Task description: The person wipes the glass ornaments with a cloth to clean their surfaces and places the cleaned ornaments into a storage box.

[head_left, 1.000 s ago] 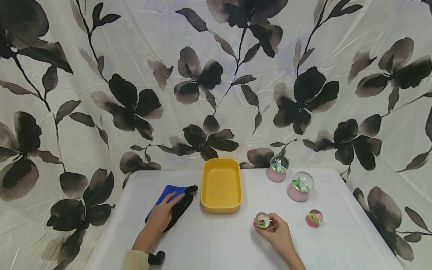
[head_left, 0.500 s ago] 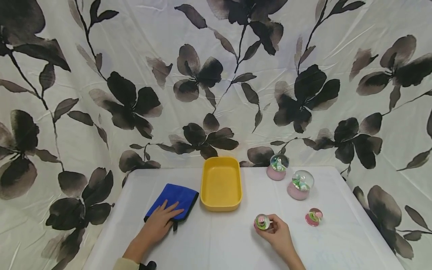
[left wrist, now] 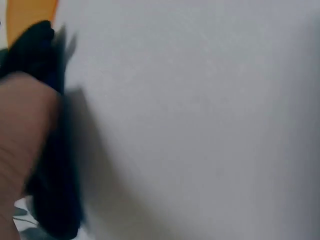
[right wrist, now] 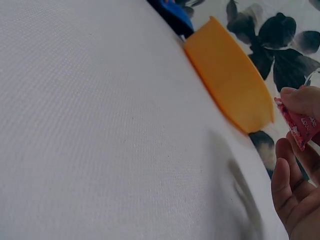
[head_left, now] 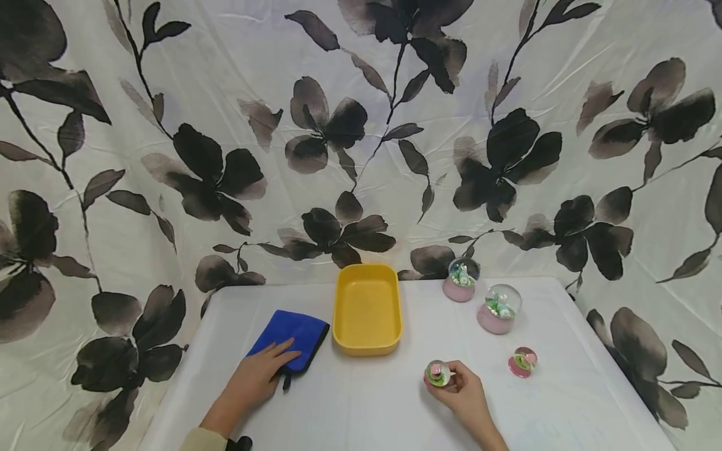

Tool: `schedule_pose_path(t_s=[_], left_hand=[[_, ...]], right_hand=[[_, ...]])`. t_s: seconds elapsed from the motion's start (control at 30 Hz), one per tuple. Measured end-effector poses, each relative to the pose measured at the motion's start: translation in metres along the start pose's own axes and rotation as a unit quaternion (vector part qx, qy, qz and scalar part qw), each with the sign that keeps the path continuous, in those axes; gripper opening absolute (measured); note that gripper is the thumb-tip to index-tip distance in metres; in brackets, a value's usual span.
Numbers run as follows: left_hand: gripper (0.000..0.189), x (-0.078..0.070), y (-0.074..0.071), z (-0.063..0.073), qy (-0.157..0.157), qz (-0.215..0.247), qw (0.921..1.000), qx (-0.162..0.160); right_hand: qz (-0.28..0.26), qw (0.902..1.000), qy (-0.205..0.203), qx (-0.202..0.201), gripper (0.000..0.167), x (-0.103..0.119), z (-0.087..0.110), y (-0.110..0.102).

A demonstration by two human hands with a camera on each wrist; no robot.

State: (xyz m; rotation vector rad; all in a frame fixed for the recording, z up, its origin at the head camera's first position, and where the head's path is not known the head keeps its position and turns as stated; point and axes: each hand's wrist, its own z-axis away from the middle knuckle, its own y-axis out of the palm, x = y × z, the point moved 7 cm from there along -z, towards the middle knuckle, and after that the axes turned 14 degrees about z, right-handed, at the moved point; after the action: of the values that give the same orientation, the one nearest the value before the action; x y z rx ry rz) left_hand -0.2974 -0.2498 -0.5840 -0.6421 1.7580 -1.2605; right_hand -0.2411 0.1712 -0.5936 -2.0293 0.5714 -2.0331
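Observation:
In the head view, my left hand (head_left: pixel 251 382) rests with its fingers extended on the near part of a blue folded cloth (head_left: pixel 299 335). This cloth has black edging and a small black tab at its near corner. The left wrist view, blurred, shows the thumb (left wrist: pixel 25 115) beside the cloth's dark side (left wrist: pixel 57 165). My right hand (head_left: pixel 468 394) pinches a small snow globe (head_left: pixel 437 374) over the table, its clear dome holding pink and green figures. Its pink-red base (right wrist: pixel 302 127) shows between thumb and fingers in the right wrist view.
A yellow rectangular tray (head_left: pixel 368 347) stands at the back middle, just right of the cloth. Two larger snow globes with pink bases (head_left: pixel 459 291) (head_left: pixel 496 321) stand at the back right. Another small snow globe (head_left: pixel 521 363) lies tilted to the right of my right hand.
The cloth's black part, earlier turned up under my left hand, has gone down, and its blue face lies flat. My left hand has drawn back toward the near left. The right hand stays put.

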Motion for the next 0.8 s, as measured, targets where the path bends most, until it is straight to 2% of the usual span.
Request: schedule_pose_path(t_s=[0.07, 0.13, 0.2, 0.33, 0.4, 0.47, 0.53, 0.63, 0.73, 0.8], left_hand=[[0.058, 0.000, -0.003, -0.003, 0.007, 0.000, 0.9992, -0.040], [0.054, -0.002, -0.005, -0.008, 0.003, 0.014, 0.9980, -0.061], [0.058, -0.003, -0.007, -0.010, -0.005, 0.032, 0.9973, -0.066], [0.065, -0.003, -0.010, -0.007, -0.030, 0.053, 0.9968, -0.052], [0.064, -0.002, -0.015, -0.006, -0.036, 0.067, 0.9951, -0.064], [0.061, -0.001, -0.022, -0.004, -0.040, 0.102, 0.9901, -0.088], [0.064, 0.000, -0.030, -0.003, -0.045, 0.156, 0.9793, -0.121], [0.070, -0.001, -0.045, -0.004, -0.049, 0.241, 0.9522, -0.181], [0.080, -0.006, -0.058, -0.007, -0.047, 0.285, 0.9289, -0.232], [0.084, -0.011, -0.063, -0.009, -0.042, 0.296, 0.9209, -0.250]], right_hand=[[-0.002, 1.0000, -0.008, 0.001, 0.038, 0.002, 0.000, 0.002], [-0.003, 0.9999, -0.012, 0.003, 0.038, 0.003, 0.000, 0.004], [-0.008, 0.9998, -0.012, 0.009, 0.038, 0.005, -0.001, 0.007], [-0.009, 0.9997, -0.016, 0.017, 0.039, 0.007, -0.001, 0.011], [-0.013, 0.9997, -0.013, 0.015, 0.039, 0.008, -0.001, 0.010], [-0.017, 0.9997, -0.010, 0.016, 0.039, 0.007, -0.001, 0.009], [-0.019, 0.9996, -0.010, 0.019, 0.038, 0.007, 0.000, 0.010], [-0.020, 0.9995, -0.013, 0.021, 0.038, 0.008, 0.000, 0.010], [-0.022, 0.9995, -0.017, 0.018, 0.038, 0.011, 0.001, 0.011], [-0.023, 0.9994, -0.016, 0.018, 0.038, 0.012, 0.002, 0.012]])
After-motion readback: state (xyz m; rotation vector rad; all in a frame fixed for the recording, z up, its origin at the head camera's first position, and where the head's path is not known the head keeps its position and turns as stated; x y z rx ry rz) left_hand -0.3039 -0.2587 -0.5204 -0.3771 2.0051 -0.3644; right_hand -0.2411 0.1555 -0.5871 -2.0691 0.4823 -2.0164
